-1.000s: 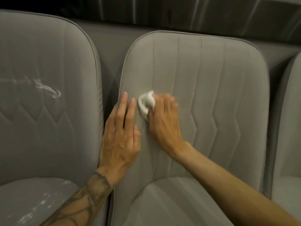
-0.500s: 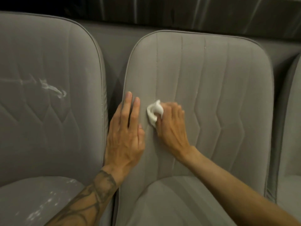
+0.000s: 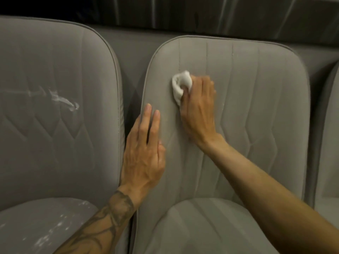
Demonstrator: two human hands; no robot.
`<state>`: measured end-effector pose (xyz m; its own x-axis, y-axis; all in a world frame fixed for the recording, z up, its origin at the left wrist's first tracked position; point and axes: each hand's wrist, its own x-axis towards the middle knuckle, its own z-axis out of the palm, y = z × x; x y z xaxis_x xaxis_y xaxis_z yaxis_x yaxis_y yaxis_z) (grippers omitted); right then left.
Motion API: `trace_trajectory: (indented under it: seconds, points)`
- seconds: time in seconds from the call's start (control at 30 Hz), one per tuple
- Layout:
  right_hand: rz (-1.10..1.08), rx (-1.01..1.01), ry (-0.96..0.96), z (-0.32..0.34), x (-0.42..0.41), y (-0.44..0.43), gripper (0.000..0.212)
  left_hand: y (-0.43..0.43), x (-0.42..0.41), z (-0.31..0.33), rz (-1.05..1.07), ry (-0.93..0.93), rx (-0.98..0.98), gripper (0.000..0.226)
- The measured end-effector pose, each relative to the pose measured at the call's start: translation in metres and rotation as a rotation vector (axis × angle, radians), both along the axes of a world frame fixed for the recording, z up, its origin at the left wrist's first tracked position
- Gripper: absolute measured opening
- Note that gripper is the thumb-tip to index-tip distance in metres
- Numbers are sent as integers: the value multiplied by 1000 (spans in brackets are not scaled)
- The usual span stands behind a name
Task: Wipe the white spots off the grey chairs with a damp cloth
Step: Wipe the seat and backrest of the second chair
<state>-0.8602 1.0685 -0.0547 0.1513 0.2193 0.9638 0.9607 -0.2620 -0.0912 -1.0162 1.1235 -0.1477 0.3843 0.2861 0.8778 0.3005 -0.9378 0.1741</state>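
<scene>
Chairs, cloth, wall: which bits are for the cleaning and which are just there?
For the job: white cloth, gripped by the right hand; left hand, flat on the middle chair; left chair with white smears on its back and spots on its seat.
Just there: dark wall behind; chair at the right edge, no spots showing.

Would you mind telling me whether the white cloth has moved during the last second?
Yes: the cloth has gone up the middle chair's backrest, nearer its top edge.
</scene>
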Motion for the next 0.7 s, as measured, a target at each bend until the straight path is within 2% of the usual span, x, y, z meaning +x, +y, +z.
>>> trace_trajectory:
  seconds: [0.1, 0.2, 0.27, 0.33, 0.4, 0.47, 0.57, 0.7]
  points:
    - [43, 33, 11, -1, -10, 4, 27, 0, 0, -1, -3, -6, 2, 70]
    - [166, -153, -39, -55, -32, -16, 26, 1, 1, -1, -15, -25, -6, 67]
    - [169, -218, -100, -53, -27, -22, 25, 1, 1, -1, -20, -28, -10, 68]
    - [87, -149, -126, -17, -14, -12, 24, 0, 1, -1, -20, -22, -5, 70]
    - [-16, 1, -54, 22, -9, 6, 18, 1, 0, 0, -22, -25, -13, 71]
    - [-24, 96, 20, 31, -15, 19, 17, 1, 1, 1, -27, -37, -29, 71]
    - [123, 21, -9, -24, -28, 10, 22, 0, 1, 1, -46, -49, -63, 71]
    - [205, -209, -12, -109, -40, -27, 27, -1, -1, 3, -66, -19, -103, 74]
